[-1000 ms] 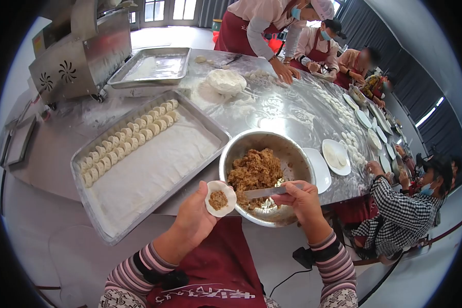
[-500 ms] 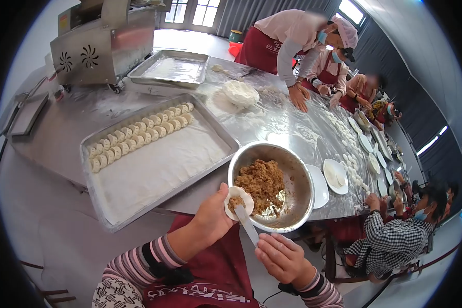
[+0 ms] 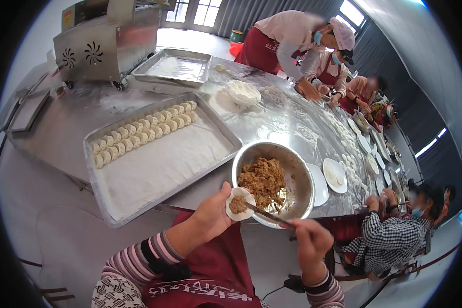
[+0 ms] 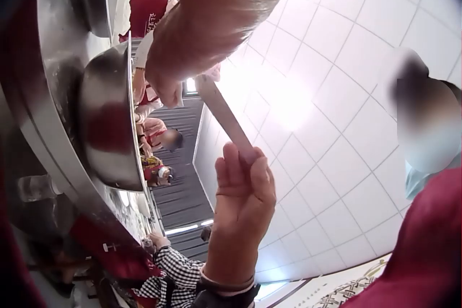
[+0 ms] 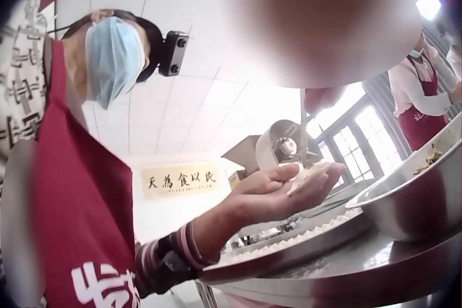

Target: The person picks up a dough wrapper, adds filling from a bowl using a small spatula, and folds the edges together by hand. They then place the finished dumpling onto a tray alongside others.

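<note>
left hand [image 3: 209,218] cradles dough round [image 3: 232,212] between thumb and fingers, presumably supporting it against the spatula [image 3: 268,213]; right hand [image 3: 313,244] grips that, tip at filling [image 3: 237,205]. bowl [image 3: 300,177] near round, 2 o'clock, likely for short reach; tray [image 3: 159,169], 10 o'clock.

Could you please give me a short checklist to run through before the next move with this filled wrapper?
1. Wrapper supported by the left hand: ok, it rests on the fingers.
2. Portion of filling inside the wrapper's edge: ok, a pale rim shows around it.
3. Spatula held in the right hand: ok, the grip is closed around it.
4. Spatula clear of the wrapper: not ok, its tip is at the filling.
5. Room in the dumpling tray: ok, bare liner shows beside the two rows.
6. Wrapper's underside untorn: cannot tell, it is hidden.
</note>
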`<action>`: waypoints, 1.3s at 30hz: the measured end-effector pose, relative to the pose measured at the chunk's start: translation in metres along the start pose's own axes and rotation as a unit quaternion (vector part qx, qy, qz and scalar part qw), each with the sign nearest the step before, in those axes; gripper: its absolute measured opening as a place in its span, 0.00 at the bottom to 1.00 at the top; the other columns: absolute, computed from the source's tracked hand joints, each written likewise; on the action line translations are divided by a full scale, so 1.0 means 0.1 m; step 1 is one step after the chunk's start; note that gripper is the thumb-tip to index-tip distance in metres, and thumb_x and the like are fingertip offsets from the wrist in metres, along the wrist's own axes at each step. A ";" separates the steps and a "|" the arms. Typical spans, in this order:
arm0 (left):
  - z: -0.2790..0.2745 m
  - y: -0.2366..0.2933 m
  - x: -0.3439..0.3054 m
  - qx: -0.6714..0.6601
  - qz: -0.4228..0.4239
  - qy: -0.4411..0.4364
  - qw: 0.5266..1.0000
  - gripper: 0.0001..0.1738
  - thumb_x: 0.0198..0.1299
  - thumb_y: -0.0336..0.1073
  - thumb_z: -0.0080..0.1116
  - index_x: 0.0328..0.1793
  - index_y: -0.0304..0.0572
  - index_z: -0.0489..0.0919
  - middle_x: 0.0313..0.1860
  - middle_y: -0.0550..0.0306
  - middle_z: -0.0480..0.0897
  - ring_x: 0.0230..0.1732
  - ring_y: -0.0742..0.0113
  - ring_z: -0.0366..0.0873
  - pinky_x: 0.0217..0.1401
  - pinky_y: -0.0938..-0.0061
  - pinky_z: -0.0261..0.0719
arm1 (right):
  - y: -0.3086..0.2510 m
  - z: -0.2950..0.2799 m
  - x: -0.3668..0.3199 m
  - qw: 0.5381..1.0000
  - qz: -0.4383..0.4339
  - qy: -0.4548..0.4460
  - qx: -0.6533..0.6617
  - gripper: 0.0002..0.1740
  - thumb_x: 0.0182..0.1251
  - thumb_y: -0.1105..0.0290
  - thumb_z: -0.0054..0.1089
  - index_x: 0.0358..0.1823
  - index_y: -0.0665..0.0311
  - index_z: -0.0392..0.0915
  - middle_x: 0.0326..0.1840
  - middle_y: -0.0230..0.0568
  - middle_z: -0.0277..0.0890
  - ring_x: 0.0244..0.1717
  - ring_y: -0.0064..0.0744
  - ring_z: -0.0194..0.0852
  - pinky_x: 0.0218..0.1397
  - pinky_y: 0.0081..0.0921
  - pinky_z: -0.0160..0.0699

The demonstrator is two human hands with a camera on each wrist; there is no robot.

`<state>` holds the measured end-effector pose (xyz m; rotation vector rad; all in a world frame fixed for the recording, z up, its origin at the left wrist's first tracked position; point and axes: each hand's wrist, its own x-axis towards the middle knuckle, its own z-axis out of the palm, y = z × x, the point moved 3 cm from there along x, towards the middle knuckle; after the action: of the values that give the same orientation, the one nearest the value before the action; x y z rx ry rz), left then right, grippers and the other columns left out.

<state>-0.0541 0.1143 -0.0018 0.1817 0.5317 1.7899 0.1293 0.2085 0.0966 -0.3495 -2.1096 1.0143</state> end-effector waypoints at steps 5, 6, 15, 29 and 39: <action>0.07 0.01 -0.07 -0.001 -0.030 -0.070 0.997 0.31 0.75 0.53 0.28 0.61 0.33 0.71 0.58 0.50 0.76 0.60 0.60 0.74 0.64 0.63 0.73 | 0.46 0.02 0.16 0.930 0.255 0.051 0.259 0.07 0.67 0.77 0.53 0.40 0.75 0.78 0.34 0.49 0.82 0.32 0.46 0.85 0.41 0.31 0.86; 0.06 0.02 -0.08 0.002 -0.030 -0.068 0.997 0.31 0.75 0.53 0.28 0.61 0.33 0.71 0.58 0.50 0.76 0.60 0.60 0.74 0.64 0.63 0.73 | 0.54 -0.01 0.18 0.915 0.267 0.056 0.297 0.07 0.67 0.76 0.54 0.40 0.75 0.78 0.34 0.49 0.82 0.32 0.47 0.85 0.41 0.34 0.87; 0.07 0.08 -0.07 0.036 -0.037 -0.082 0.995 0.36 0.72 0.59 0.29 0.63 0.29 0.68 0.60 0.45 0.74 0.62 0.56 0.73 0.68 0.62 0.69 | 0.51 0.00 0.25 0.917 0.252 0.023 0.307 0.07 0.67 0.75 0.56 0.37 0.74 0.78 0.34 0.46 0.81 0.31 0.47 0.85 0.39 0.35 0.88; 0.10 0.15 -0.08 0.105 0.020 -0.015 0.994 0.33 0.74 0.54 0.29 0.64 0.30 0.66 0.60 0.46 0.75 0.63 0.58 0.72 0.69 0.63 0.68 | 0.26 -0.02 0.38 0.978 0.127 0.048 0.157 0.08 0.67 0.75 0.55 0.37 0.77 0.78 0.30 0.47 0.81 0.29 0.42 0.85 0.36 0.29 0.86; 0.01 0.21 0.07 0.104 0.020 0.022 0.994 0.33 0.74 0.54 0.28 0.63 0.29 0.67 0.60 0.45 0.75 0.63 0.57 0.72 0.69 0.63 0.68 | 1.05 -0.10 0.73 0.939 0.228 0.119 0.230 0.07 0.66 0.77 0.55 0.37 0.77 0.78 0.29 0.47 0.80 0.29 0.37 0.85 0.32 0.22 0.84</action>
<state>-0.0737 0.1168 0.0070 0.2979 0.7516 1.7788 0.0798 0.3202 0.0587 -0.7019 -1.5405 1.6029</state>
